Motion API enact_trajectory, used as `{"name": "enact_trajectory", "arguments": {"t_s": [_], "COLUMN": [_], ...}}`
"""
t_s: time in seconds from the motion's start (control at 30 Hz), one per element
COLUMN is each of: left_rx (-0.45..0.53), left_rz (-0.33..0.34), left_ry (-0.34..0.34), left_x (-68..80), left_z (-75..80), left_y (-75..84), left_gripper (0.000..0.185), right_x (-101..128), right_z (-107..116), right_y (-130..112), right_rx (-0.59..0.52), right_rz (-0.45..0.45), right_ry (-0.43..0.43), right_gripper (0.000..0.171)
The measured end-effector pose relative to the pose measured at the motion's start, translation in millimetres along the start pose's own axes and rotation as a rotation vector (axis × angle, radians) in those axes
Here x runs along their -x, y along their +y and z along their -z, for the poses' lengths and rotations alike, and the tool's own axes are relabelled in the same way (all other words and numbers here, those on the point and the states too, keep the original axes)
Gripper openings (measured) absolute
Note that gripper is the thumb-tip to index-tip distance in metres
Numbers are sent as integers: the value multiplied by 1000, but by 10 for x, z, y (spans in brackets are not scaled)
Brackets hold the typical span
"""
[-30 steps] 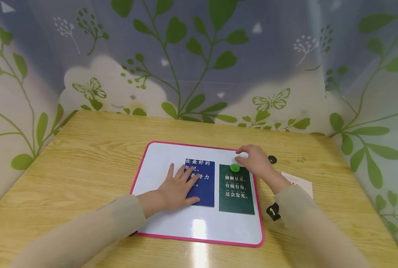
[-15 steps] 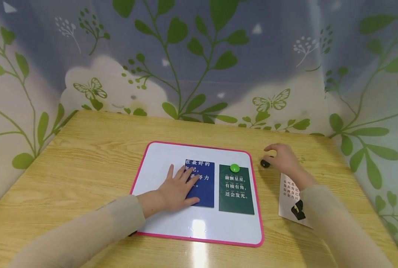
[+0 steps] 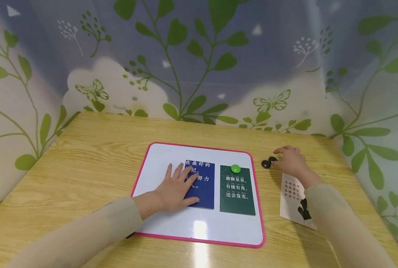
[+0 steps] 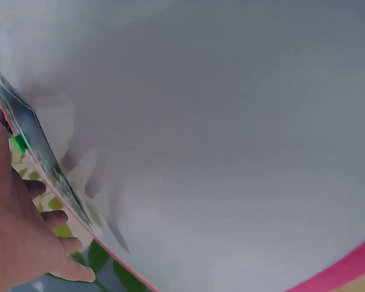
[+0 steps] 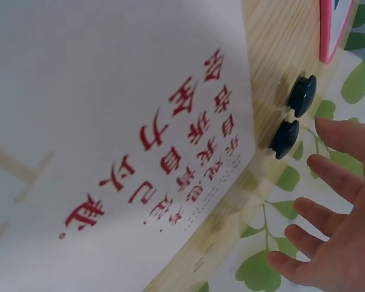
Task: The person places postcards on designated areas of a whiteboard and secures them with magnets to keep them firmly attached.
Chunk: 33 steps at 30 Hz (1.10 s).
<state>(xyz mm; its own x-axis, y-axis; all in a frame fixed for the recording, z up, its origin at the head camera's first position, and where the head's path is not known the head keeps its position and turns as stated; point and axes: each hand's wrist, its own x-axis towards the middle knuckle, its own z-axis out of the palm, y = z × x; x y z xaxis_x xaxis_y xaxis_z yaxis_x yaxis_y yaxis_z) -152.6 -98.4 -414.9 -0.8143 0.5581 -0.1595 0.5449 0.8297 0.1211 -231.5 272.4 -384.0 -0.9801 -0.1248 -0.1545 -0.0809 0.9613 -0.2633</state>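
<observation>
Fingers spread, my left hand (image 3: 177,189) rests on the left part of a blue card (image 3: 205,186) with white Chinese characters, which lies on a pink-edged whiteboard (image 3: 172,227). Some of its writing is hidden under the fingers. Right of it on the board is a dark green card (image 3: 237,197), with a round green magnet (image 3: 235,169) at its top. My right hand (image 3: 291,162) is beside two black round magnets (image 3: 266,164) on the table; its fingers look extended and hold nothing in the right wrist view, where the black magnets (image 5: 302,96) sit close together near the fingertips.
A white card (image 3: 291,208) with red characters lies on the wooden table (image 3: 101,149) right of the board, partly under my right forearm. A curtain (image 3: 199,74) with leaf and butterfly prints stands behind the table.
My right hand has moved right from the board's top right corner to beside the black magnets. More of the white card shows. My left hand stays on the blue card.
</observation>
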Motion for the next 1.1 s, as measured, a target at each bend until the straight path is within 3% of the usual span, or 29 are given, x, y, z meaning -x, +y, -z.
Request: {"name": "enact_trajectory", "arguments": {"t_s": [0.6, 0.8, 1.1], "left_rx": [-42, -31, -37], "left_rz": [7, 12, 20], "left_ry": [-36, -44, -43], "left_x": [-19, -34, -40], "left_z": [-45, -33, -23], "left_y": [-41, -18, -8], "left_gripper": [72, 72, 72], "right_x": [-87, -91, -81], "right_z": [-79, -82, -82], "right_y": [48, 59, 19], "right_rx": [94, 96, 99], "right_rz": [-49, -69, -80], "right_ry": [-51, -38, -6], "right_gripper": [49, 38, 38]}}
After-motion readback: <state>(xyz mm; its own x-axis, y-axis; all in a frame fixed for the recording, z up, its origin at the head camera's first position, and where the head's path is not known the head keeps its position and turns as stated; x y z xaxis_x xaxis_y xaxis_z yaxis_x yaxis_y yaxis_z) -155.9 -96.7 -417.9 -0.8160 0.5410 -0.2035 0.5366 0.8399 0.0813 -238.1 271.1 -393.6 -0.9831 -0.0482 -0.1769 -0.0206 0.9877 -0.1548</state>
